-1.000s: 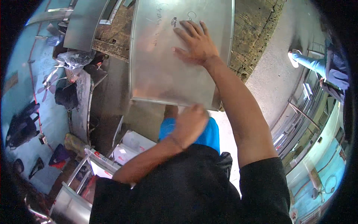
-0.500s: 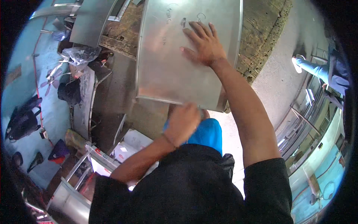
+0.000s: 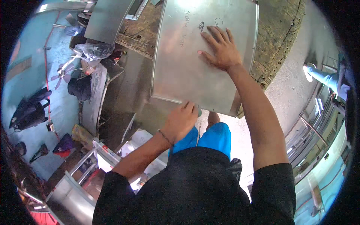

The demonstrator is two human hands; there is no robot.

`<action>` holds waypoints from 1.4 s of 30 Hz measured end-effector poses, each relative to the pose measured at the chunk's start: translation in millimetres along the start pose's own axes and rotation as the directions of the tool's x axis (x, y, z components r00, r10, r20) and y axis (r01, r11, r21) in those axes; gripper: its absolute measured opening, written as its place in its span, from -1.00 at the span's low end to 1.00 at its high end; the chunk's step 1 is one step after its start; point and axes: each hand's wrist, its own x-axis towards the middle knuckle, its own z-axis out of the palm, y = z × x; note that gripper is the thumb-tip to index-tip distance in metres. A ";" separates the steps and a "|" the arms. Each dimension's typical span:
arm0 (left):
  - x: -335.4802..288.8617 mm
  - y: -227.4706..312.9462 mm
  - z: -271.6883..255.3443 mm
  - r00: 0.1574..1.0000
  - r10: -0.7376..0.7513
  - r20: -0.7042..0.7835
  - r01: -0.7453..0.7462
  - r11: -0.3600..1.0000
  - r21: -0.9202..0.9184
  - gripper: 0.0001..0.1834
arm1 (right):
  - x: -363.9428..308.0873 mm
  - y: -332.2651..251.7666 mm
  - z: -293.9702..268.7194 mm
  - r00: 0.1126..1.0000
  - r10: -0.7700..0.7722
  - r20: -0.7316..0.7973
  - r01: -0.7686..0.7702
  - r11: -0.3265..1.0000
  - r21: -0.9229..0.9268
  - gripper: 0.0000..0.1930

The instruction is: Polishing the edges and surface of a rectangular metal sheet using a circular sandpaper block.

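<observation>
A shiny metal panel (image 3: 183, 75) with raised edges and faint handwritten marks lies on a worn wooden bench (image 3: 279, 48). My right hand (image 3: 224, 50) rests flat on its upper right part, fingers spread. At the panel's near edge, my left hand (image 3: 180, 120) is closed, knuckles up. A small greyish piece (image 3: 199, 112) shows beside its fingers; most of it is hidden, so its kind is unclear. A dark bracelet circles my left wrist.
Another metal sheet (image 3: 108, 20) leans at the far left, near a plastic-wrapped bundle (image 3: 93, 51). Bags (image 3: 32, 108) hang on the blue wall. A metal frame (image 3: 80, 170) and boxes stand lower left. At right, a person's leg (image 3: 322, 77) shows beside long metal bars (image 3: 309, 129).
The whole view has shifted, so the panel appears farther right. My left hand has moved left along the panel's near edge and is less blurred. My right hand stays on the panel.
</observation>
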 end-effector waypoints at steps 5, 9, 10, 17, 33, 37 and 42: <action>-27.4 -56.6 -27.7 0.953 -0.282 0.110 0.284 0.959 0.001 -0.68 | -8.0 5.9 -10.4 0.999 0.027 -0.017 -0.026 1.000 0.003 -0.27; -27.4 -67.4 12.9 0.986 -0.113 -0.125 0.126 0.987 0.102 -0.68 | -1.3 -4.9 -3.8 0.999 0.013 -0.047 -0.011 0.999 0.042 -0.28; -11.8 -32.6 4.2 0.998 -0.050 -0.042 0.052 0.997 0.063 -0.68 | -2.6 -3.2 -2.2 0.999 0.011 -0.034 -0.010 0.999 0.037 -0.28; -16.8 -51.1 -28.5 0.994 -0.094 0.057 0.100 0.990 -0.100 -0.73 | -9.3 6.7 -6.0 0.998 0.018 -0.055 -0.018 1.000 -0.005 -0.28; -17.3 -56.9 -12.6 0.999 -0.050 0.007 0.050 0.984 -0.170 -0.72 | -8.4 -0.5 -4.1 0.999 0.035 -0.009 -0.035 0.999 0.018 -0.26; 39.9 55.6 7.5 0.995 0.103 -0.006 -0.103 0.985 -0.139 -0.72 | -1.3 -4.2 -0.1 1.000 -0.001 0.000 0.001 1.000 0.020 -0.24; 15.6 4.4 1.0 0.995 0.051 0.089 -0.041 0.994 -0.103 -0.71 | -4.0 4.9 1.7 0.998 0.009 -0.057 -0.007 1.000 0.026 -0.23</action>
